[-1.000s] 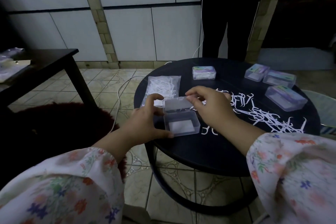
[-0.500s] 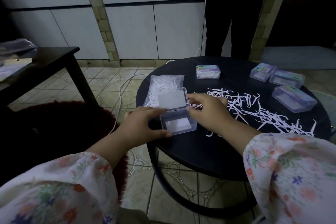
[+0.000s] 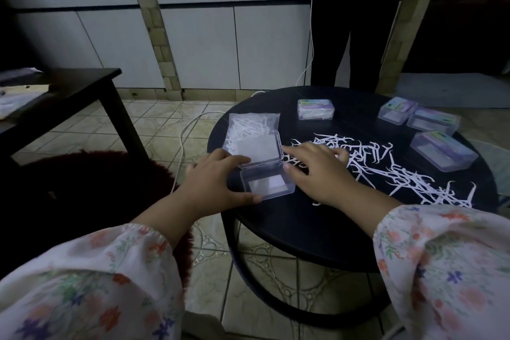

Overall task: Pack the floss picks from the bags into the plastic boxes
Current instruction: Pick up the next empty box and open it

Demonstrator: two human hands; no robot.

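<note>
A clear plastic box (image 3: 266, 183) lies open near the front left of the round black table (image 3: 317, 229), its lid (image 3: 259, 149) folded back flat. My left hand (image 3: 218, 185) holds the box's left side, thumb along the front edge and fingers by the hinge. My right hand (image 3: 320, 174) lies spread, palm down, just right of the box, fingers over the near edge of a heap of loose white floss picks (image 3: 386, 165). Behind the lid lies a clear bag of floss picks (image 3: 251, 127).
Several closed plastic boxes stand at the back: one (image 3: 316, 109) in the middle, others (image 3: 397, 110) (image 3: 433, 121) (image 3: 443, 153) at the right. A person in dark trousers (image 3: 356, 22) stands behind the table. A dark side table (image 3: 69, 91) is at the left, a white cable (image 3: 190, 130) on the floor.
The lid, held up by my right hand a second ago, has swung fully back and lies flat. My right hand has let go of it and moved right, spreading over the loose picks.
</note>
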